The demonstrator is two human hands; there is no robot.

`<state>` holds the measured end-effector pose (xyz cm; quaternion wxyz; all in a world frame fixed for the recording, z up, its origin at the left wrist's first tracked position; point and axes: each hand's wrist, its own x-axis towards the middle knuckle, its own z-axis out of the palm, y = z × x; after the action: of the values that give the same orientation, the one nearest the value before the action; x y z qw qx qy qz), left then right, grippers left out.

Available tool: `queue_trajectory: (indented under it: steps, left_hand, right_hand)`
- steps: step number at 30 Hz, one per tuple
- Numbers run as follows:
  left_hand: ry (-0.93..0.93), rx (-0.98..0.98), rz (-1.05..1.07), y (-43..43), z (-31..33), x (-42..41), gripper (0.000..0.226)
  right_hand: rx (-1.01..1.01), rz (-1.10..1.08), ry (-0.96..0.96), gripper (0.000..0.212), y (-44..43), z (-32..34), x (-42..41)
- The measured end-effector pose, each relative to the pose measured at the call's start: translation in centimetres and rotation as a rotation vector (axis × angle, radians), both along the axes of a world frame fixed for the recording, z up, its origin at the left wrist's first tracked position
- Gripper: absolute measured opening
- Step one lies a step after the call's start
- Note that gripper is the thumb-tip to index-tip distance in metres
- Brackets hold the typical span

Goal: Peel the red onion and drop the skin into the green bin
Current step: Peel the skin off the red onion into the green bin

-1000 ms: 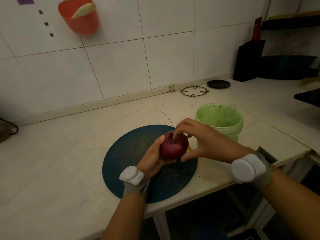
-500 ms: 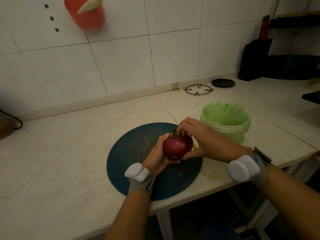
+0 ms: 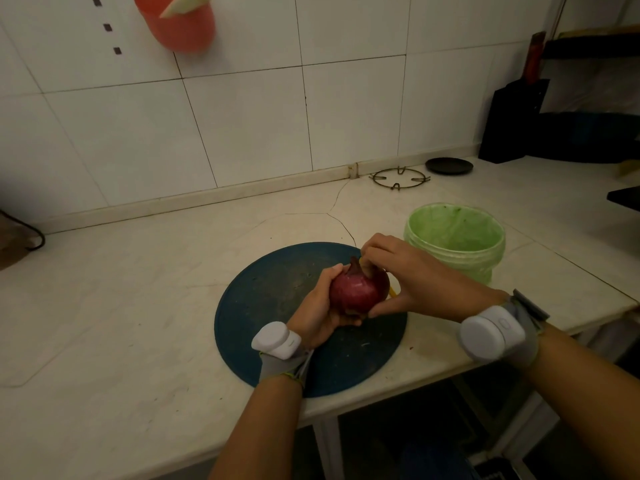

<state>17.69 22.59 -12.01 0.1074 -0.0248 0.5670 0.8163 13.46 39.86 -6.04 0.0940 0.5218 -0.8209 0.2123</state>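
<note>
A red onion (image 3: 353, 292) with its skin on is held a little above a round dark blue cutting board (image 3: 277, 306). My left hand (image 3: 320, 311) cups it from below and from the left. My right hand (image 3: 412, 277) reaches over from the right: its fingertips pinch the skin at the pointed top and its thumb presses the lower right side. A green bin (image 3: 455, 237) lined with a green bag stands on the counter just right of the board, close behind my right hand. Something thin and yellow (image 3: 393, 292) shows behind the onion.
The pale counter (image 3: 138, 323) ends in a front edge close to me, with a drop below. A wire burner ring (image 3: 400, 178) and a black lid (image 3: 449, 165) lie at the back right. A black block (image 3: 512, 123) stands against the wall. An orange cup (image 3: 180, 24) hangs on the tiles.
The onion has turned in my hands, so its pointed tip now stands up. My right fingertips have moved onto that tip. Both hands stay over the board.
</note>
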Motion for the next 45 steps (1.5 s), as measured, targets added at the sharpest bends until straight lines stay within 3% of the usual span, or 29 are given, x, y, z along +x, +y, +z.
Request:
queue_trajectory:
  steps: [9, 15, 24, 34, 45]
  left_hand:
    - [-0.028, -0.008, 0.016, -0.1, -0.2, -0.1, 0.053]
    - [-0.037, 0.0, 0.021, -0.2, -0.2, -0.3, 0.071]
    - [-0.026, -0.004, 0.028, 0.0, -0.2, -0.2, 0.063]
    - [0.032, 0.02, -0.002, 0.3, 0.2, 0.1, 0.037]
    - [0.119, 0.11, -0.009, -0.2, 0.0, -0.1, 0.044]
  right_hand:
    - [-0.118, 0.039, -0.01, 0.057, -0.3, -1.0, 1.1]
    - [-0.156, 0.028, 0.01, 0.046, -0.3, -1.4, 1.0]
    - [-0.097, 0.033, 0.096, 0.056, -0.4, -1.6, 1.0]
    - [-0.176, 0.013, 0.044, 0.048, 0.2, -2.1, 1.3]
    - [-0.298, -0.033, 0.121, 0.038, 0.9, -3.2, 1.1]
